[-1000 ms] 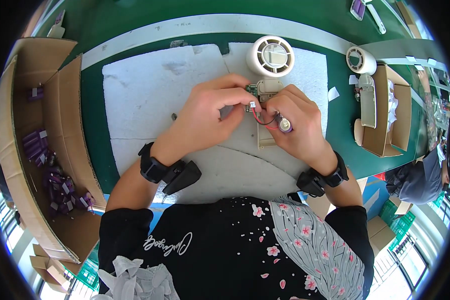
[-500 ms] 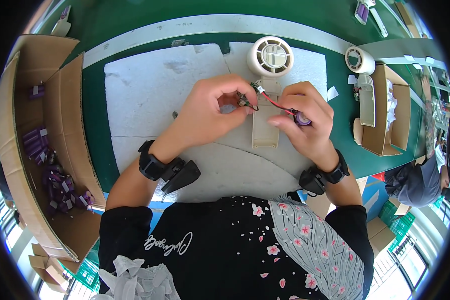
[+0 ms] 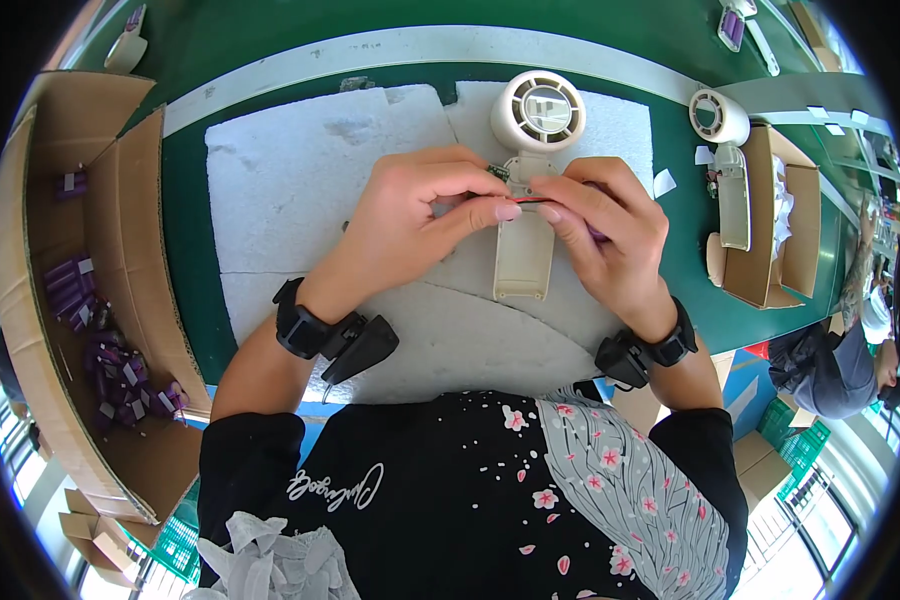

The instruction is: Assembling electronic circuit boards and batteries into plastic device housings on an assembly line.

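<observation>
Between my hands, short red and black wires (image 3: 532, 200) run straight from one set of fingertips to the other. My left hand (image 3: 410, 215) pinches the wires' left end, and a small green circuit board (image 3: 498, 174) shows just above its fingertips. My right hand (image 3: 615, 225) is closed on the other end, with a purple battery cell (image 3: 597, 234) partly hidden in its fingers. Beneath the hands lies the open cream handle casing (image 3: 523, 262) of a small handheld fan. Its round fan head (image 3: 538, 112) points away from me on the white foam board (image 3: 300, 190).
At left stands a cardboard box (image 3: 130, 190) holding several purple battery cells (image 3: 120, 375). On the right, another fan (image 3: 720, 118) with an open handle lies beside a smaller cardboard box (image 3: 785, 215). A person (image 3: 830, 365) is beyond it. Paper scraps (image 3: 664, 183) lie on the green table.
My hands have come closer together. My left fingertips have moved from the circuit board to the wires, which are now straight instead of slack. The battery cell is more covered by my right hand.
</observation>
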Action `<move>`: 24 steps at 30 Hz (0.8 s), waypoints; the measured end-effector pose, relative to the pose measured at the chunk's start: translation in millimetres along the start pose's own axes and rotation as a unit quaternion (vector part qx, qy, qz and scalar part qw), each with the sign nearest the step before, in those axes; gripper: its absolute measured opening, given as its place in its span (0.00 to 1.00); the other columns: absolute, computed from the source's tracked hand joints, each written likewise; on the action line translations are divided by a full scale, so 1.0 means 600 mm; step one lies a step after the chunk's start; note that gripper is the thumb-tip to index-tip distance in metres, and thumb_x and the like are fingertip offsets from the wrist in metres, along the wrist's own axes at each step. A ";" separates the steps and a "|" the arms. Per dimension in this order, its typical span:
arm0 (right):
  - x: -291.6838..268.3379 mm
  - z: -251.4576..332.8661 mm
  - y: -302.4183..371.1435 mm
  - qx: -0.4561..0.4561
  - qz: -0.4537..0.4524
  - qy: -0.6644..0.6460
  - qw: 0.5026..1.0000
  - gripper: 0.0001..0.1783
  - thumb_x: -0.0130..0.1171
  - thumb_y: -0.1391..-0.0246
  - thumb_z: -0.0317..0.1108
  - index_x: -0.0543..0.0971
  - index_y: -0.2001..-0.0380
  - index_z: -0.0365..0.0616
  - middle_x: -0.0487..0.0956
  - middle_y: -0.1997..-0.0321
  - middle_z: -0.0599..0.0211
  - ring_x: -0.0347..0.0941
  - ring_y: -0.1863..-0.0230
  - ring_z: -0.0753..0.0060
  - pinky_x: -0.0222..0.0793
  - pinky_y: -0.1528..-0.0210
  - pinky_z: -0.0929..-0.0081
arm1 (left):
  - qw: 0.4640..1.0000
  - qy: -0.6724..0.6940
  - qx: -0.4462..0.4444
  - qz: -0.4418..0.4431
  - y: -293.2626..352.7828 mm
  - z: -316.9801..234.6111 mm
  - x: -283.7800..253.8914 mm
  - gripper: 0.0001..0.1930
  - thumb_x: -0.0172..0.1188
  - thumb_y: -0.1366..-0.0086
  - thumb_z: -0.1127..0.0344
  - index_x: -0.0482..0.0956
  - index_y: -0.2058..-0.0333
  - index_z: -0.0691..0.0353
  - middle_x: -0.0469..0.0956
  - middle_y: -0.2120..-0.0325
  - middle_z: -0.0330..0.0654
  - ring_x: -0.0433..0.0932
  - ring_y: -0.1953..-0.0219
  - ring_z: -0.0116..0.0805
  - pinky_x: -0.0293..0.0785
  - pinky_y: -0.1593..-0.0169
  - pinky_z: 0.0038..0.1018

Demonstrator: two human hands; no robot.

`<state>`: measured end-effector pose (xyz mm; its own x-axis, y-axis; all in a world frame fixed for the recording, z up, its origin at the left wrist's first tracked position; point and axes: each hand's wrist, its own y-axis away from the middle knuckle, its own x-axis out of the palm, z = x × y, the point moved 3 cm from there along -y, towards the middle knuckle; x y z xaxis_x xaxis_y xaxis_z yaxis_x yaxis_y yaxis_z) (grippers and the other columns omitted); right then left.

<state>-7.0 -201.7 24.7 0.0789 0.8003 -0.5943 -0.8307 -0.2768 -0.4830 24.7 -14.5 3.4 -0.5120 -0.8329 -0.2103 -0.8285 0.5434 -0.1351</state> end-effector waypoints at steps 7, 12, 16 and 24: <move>0.006 0.012 0.004 0.002 0.068 0.084 0.994 0.09 0.68 0.57 0.25 0.83 0.68 0.43 0.74 0.69 0.66 0.70 0.77 0.74 0.66 0.76 0.81 | 1.000 0.013 -0.004 -0.021 0.002 0.004 0.003 0.06 0.66 0.43 0.69 0.82 0.69 0.65 0.78 0.77 0.41 0.74 0.78 0.26 0.68 0.75 0.20; 0.015 0.011 0.004 0.023 0.074 0.051 0.996 0.08 0.67 0.56 0.23 0.82 0.69 0.42 0.74 0.70 0.65 0.71 0.76 0.73 0.66 0.76 0.80 | 0.996 -0.071 0.046 -0.030 -0.001 -0.007 0.000 0.06 0.67 0.43 0.70 0.83 0.69 0.65 0.79 0.77 0.40 0.74 0.78 0.22 0.68 0.75 0.19; 0.012 0.005 0.003 0.047 0.057 0.007 0.997 0.06 0.66 0.55 0.23 0.81 0.71 0.40 0.73 0.70 0.65 0.71 0.75 0.72 0.66 0.76 0.80 | 0.994 0.070 -0.086 -0.018 0.006 0.006 -0.003 0.07 0.68 0.44 0.73 0.83 0.65 0.66 0.81 0.72 0.38 0.76 0.73 0.20 0.72 0.71 0.19; 0.012 0.006 0.004 0.050 0.071 -0.037 0.995 0.05 0.66 0.55 0.23 0.80 0.72 0.38 0.72 0.69 0.63 0.69 0.74 0.70 0.64 0.75 0.78 | 0.966 0.207 -0.143 0.065 0.003 0.006 -0.015 0.16 0.63 0.42 0.79 0.78 0.53 0.67 0.78 0.62 0.39 0.78 0.60 0.27 0.76 0.53 0.23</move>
<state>-10.3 -194.8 21.7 -0.0813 0.7947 -0.6015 -0.8820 -0.3384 -0.3279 28.6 -6.0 1.6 -0.6132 -0.7627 0.2054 -0.7498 0.6439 0.1523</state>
